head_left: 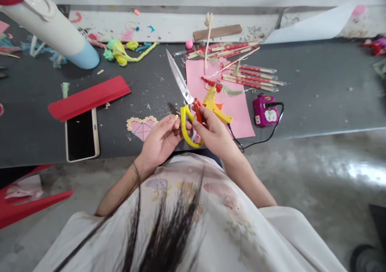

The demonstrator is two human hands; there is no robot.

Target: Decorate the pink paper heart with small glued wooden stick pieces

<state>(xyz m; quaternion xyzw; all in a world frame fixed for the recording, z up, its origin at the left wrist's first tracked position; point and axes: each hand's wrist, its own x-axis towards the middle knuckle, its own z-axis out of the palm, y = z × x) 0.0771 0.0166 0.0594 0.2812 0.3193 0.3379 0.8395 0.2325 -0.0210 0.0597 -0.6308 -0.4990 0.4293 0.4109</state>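
Head view: a dark desk [316, 91] carries a pink paper [238, 111] and a phone [81, 134]. Above its near edge, the right hand [212, 135] grips the yellow-handled scissors [183, 93], blades together and pointing away. The left hand [159, 141] is curled narrow, fingertips touching the handle; I cannot tell whether it grips.

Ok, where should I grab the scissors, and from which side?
Grip the scissors by the yellow handle loops, coming from the near edge of the table. The long blade points away and left, so the loops face the body; the right hand holds them there.
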